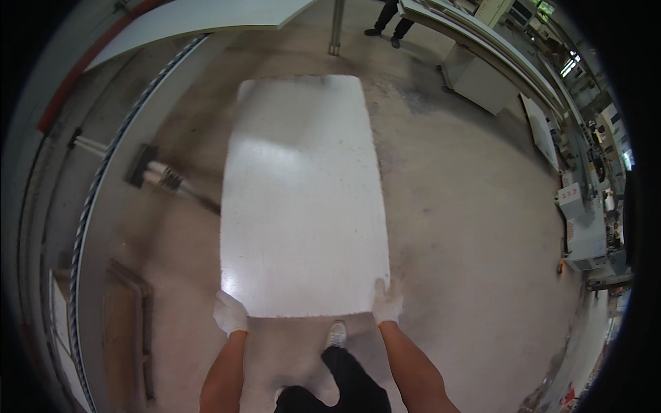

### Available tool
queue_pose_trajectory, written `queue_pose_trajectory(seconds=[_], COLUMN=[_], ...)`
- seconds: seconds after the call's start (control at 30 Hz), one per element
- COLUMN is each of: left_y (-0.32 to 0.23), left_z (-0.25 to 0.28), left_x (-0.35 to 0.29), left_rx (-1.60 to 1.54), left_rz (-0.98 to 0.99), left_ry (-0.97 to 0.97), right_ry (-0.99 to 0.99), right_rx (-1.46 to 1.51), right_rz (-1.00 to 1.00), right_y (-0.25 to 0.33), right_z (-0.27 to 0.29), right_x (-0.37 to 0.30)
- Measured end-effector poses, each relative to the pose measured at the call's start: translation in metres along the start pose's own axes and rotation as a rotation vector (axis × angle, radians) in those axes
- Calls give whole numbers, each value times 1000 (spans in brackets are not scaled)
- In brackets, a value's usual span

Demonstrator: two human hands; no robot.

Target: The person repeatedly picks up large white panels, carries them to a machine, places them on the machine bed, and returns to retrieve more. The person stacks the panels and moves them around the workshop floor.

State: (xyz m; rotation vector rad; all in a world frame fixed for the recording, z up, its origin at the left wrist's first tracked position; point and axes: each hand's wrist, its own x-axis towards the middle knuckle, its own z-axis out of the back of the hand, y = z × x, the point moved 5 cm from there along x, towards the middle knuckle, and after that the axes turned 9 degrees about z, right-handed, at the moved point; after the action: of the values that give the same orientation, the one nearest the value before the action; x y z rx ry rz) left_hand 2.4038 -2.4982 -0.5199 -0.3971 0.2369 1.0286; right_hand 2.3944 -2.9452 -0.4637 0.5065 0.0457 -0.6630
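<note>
A large white rectangular board (303,199) with rounded corners and small dark specks stretches away in front of me above the floor. My left hand (230,313), in a white glove, grips its near left corner. At the near right corner my right hand (387,301), gloved the same way, is closed on the edge, with the thumb on the top face. The fingers of both hands are largely hidden under the board. My legs and one light shoe (337,334) show below its near edge.
Left, a metal frame with a dark foot (141,165) stands partly behind the board. A long rail (103,172) curves along that side, near leaning brown panels (124,330). A person's legs (391,24) appear at the far end beside stacked panels (475,34). Machinery (584,227) lines the right.
</note>
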Motion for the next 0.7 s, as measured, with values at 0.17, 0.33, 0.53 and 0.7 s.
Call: queue_pose_trajectory(seconds=[0.17, 0.33, 0.53, 0.7], left_y=[-11, -45, -81, -89], left_z=[-2, 12, 9, 15], left_x=[2, 14, 44, 53], left_rx=[99, 83, 81, -115], left_rz=[-27, -56, 65, 158], left_ry=[-35, -202, -92, -77], right_ry=[131, 182, 163, 176], right_rx=[-63, -17, -180, -139], right_rz=[75, 142, 175, 209], right_y=[51, 122, 204, 256], right_z=[-2, -14, -39, -62], right_x=[84, 148, 212, 242])
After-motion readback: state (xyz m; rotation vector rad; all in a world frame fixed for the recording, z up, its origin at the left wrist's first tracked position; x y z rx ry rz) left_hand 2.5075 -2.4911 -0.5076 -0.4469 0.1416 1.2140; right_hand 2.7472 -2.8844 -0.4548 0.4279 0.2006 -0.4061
